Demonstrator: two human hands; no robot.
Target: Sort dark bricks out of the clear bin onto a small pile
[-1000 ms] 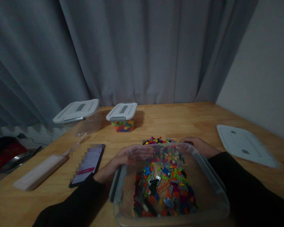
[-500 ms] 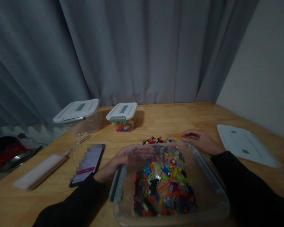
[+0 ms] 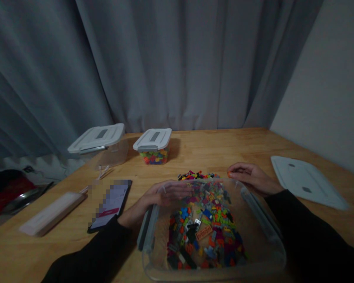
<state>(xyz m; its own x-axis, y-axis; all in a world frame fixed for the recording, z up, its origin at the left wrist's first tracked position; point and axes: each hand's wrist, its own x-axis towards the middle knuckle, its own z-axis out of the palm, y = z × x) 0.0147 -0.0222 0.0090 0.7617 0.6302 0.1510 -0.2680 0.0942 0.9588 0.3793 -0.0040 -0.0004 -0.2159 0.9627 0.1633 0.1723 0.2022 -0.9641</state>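
A clear plastic bin [image 3: 262, 255] stands before me, holding many mixed toy bricks [image 3: 205, 236]. Beyond its far wall lies a loose pile of small bricks [image 3: 197, 175] on the table. My left hand [image 3: 165, 193] is beside that pile with its fingers stretched out together, seen partly through the bin wall. To the right of the pile, my right hand [image 3: 250, 177] pinches a small orange brick [image 3: 230, 173] at its fingertips, just past the bin's far right corner.
A small lidded box of bricks [image 3: 155, 155] and a larger lidded clear box [image 3: 113, 151] stand at the back left. A phone [image 3: 113, 206] and a pale oblong case with a cable [image 3: 53, 213] lie left. A white lid [image 3: 308, 182] lies right.
My right hand has shifted slightly right, and the orange brick at its fingertips shows more clearly. The left hand stays about where it was.
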